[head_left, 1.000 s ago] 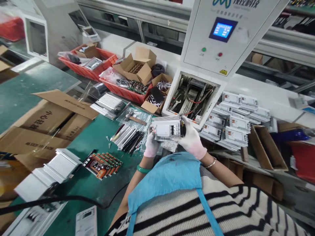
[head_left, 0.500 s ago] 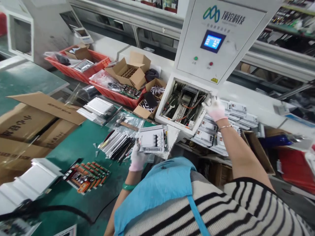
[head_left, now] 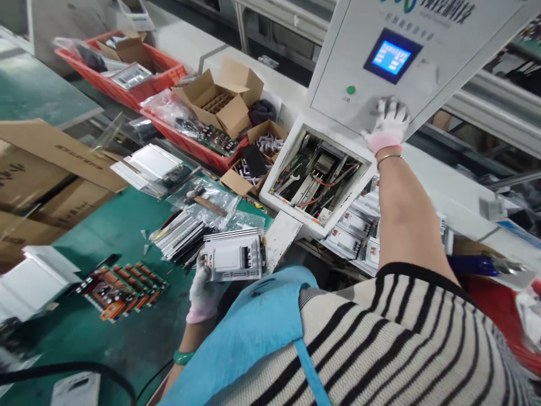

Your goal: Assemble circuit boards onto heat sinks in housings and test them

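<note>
Green counter (head_left: 114, 225) spreads across the left of a crowded workshop, with a tall grey machine (head_left: 329, 96) standing at its far right, tilted in the view. The person wears a blue apron (head_left: 253, 327) over a black-and-white striped top. At the left edge sits a big cardboard box (head_left: 42, 141) with its flaps up. Behind the counter are two loaded red bins, the rear bin (head_left: 99, 84) and the front bin (head_left: 194, 151); a smaller open box (head_left: 234, 118) sits in the front one. To the machine's right lie stacked casings (head_left: 349, 225), partly hidden by the right forearm. Orange-and-green circuit boards (head_left: 127, 287) overlap on the counter, and near them is a bundle of thin strips (head_left: 175, 237). Just right of the strips is a light grey finned casing (head_left: 226, 254), gripped at its left end by the gloved left hand (head_left: 205, 290); whether anything else supports it cannot be told. The gloved right hand (head_left: 389, 121) lies against the machine's front, fingers loosely spread, nothing seen in it; what is under it is hidden. Above it glows a blue screen (head_left: 393, 55). A hammer (head_left: 209, 204) lies on clear plastic beyond the strips, a wrench (head_left: 291, 180) sits inside the machine's lower opening, and a green button (head_left: 350, 90) shows left of the right hand.
</note>
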`<state>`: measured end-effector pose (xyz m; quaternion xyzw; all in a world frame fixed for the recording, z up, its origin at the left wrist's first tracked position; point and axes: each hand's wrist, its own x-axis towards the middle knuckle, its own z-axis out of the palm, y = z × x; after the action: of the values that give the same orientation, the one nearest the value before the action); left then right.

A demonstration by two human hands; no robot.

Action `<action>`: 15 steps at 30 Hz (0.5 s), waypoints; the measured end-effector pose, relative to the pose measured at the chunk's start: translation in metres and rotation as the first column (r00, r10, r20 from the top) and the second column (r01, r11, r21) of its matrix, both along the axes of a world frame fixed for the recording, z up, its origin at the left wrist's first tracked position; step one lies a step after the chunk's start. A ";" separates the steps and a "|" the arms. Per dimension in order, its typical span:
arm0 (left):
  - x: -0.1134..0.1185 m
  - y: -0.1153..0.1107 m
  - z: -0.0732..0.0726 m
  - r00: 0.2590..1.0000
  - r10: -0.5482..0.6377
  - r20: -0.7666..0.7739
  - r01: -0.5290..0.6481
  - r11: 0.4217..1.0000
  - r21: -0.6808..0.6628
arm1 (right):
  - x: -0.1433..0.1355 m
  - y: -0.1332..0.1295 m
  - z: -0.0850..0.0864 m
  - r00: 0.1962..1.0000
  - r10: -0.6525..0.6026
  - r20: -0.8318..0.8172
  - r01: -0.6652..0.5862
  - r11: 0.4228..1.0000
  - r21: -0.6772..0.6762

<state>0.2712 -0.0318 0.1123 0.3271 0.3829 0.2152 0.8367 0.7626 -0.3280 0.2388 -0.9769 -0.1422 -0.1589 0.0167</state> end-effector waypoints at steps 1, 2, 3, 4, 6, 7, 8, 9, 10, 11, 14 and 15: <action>-0.002 -0.001 -0.002 1.000 0.012 -0.003 -0.012 1.000 0.007 | 0.001 0.001 0.000 1.000 -0.006 -0.004 0.006 1.000 -0.007; -0.004 -0.003 -0.005 1.000 0.021 -0.004 -0.021 1.000 0.011 | 0.001 0.002 -0.001 1.000 -0.010 0.001 0.010 1.000 -0.007; -0.005 -0.004 -0.008 0.999 0.033 -0.001 -0.033 0.999 0.015 | 0.001 0.003 -0.002 1.000 -0.009 0.010 0.009 1.000 0.005; -0.006 -0.005 -0.011 0.999 0.050 0.002 -0.050 0.999 0.021 | 0.002 0.003 -0.003 1.000 -0.008 0.018 0.008 1.000 0.026; -0.007 -0.006 -0.016 0.996 0.089 0.005 -0.089 0.995 0.033 | 0.004 0.006 -0.004 1.000 -0.015 0.014 0.014 0.998 0.067; -0.008 -0.006 -0.018 0.995 0.100 0.005 -0.100 0.994 0.033 | 0.005 0.007 -0.004 1.000 -0.030 0.003 0.030 0.997 0.069; -0.008 -0.006 -0.020 0.995 0.104 0.005 -0.104 0.994 0.029 | 0.005 0.008 -0.004 0.999 -0.050 -0.009 0.051 0.997 0.056; -0.008 -0.006 -0.021 0.995 0.099 0.009 -0.099 0.995 0.017 | 0.006 0.008 -0.004 0.998 -0.066 -0.021 0.067 0.997 0.036; -0.008 -0.006 -0.022 0.996 0.088 0.016 -0.088 0.996 -0.001 | 0.006 0.007 -0.003 0.997 -0.074 -0.024 0.074 0.997 0.024; -0.008 -0.005 -0.023 0.997 0.076 0.027 -0.075 0.997 -0.020 | 0.005 0.006 -0.003 0.998 -0.065 -0.021 0.066 0.997 0.028; -0.006 -0.005 -0.024 0.996 0.052 0.074 -0.048 0.997 -0.054 | 0.005 0.002 -0.001 0.999 -0.036 -0.033 0.038 0.996 0.075; -0.006 -0.005 -0.024 0.995 0.051 0.088 -0.046 0.997 -0.058 | 0.006 0.001 0.000 0.998 -0.042 -0.045 0.046 0.996 0.077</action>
<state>0.2656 -0.0366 0.0880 0.2844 0.3588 0.2390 0.8563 0.7685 -0.3270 0.2391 -0.9816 -0.1140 -0.1434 0.0543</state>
